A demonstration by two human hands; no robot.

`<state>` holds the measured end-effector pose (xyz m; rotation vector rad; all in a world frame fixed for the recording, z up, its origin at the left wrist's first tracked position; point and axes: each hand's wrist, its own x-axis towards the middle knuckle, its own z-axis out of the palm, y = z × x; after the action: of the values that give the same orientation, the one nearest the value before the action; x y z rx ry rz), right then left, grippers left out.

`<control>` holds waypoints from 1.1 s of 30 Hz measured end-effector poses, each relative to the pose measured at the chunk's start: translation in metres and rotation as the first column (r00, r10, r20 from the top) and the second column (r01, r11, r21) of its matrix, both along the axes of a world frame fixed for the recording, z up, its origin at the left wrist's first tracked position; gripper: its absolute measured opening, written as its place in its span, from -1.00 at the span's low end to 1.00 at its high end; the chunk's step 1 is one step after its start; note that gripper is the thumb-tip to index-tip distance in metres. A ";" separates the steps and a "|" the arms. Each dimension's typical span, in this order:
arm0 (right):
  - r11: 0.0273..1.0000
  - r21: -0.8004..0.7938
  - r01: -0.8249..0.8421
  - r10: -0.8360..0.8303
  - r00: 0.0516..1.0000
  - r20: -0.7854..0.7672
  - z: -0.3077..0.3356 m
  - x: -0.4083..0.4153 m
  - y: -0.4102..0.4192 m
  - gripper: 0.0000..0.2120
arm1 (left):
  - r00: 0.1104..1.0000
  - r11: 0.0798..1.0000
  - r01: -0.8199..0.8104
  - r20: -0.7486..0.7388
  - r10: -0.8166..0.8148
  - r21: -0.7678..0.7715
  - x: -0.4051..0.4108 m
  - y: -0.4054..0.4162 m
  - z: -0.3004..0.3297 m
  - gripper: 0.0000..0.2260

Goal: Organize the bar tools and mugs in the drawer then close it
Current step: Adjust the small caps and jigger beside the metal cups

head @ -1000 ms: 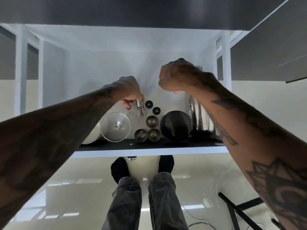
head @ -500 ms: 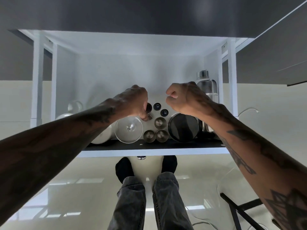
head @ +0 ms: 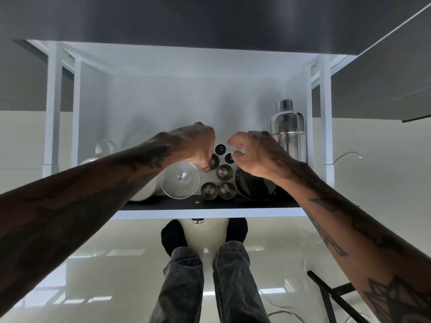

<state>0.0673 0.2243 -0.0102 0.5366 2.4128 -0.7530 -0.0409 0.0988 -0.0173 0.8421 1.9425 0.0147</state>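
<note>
The open drawer (head: 210,204) is holding a shaker (head: 287,129) standing at right, a dark tin (head: 255,186), three steel cups (head: 224,171), a glass (head: 181,179) and white mugs (head: 105,148) at left.

Dim foreground, bright backlit interior, floor glare, wide-angle edge distortion

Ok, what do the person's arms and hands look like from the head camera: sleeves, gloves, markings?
Both forearms are bare, with no sleeves showing and no gloves. The left hand and right hand each carry dark tattoo work across the back, and it runs on along both forearms. Near the right elbow there is a geometric line design. No watch, ring or bracelet can be made out.
</note>
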 end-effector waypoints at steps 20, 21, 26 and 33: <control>0.972 0.111 -0.207 0.205 0.978 0.022 0.008 -0.011 -0.006 -0.74 | 0.997 0.971 -0.071 -0.013 0.076 0.228 0.000 0.010 0.000 -0.84; 0.971 0.122 -0.207 0.209 0.978 -0.002 0.007 -0.010 -0.005 -0.78 | 0.997 0.970 -0.066 -0.028 0.074 0.235 0.002 0.010 0.000 -0.87; 0.962 0.161 -0.221 0.231 0.972 -0.050 0.008 -0.011 0.002 -0.86 | 0.993 0.959 -0.097 -0.038 0.111 0.266 0.010 0.009 -0.003 -0.91; 0.952 0.143 -0.270 0.282 0.957 -0.070 0.006 -0.009 -0.004 -0.72 | 0.992 0.961 -0.117 -0.018 0.125 0.249 0.011 0.000 -0.006 -0.72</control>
<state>0.0587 0.2202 -0.0044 0.2096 2.5622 -0.5091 -0.0296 0.0991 -0.0236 0.8879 2.0487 0.3246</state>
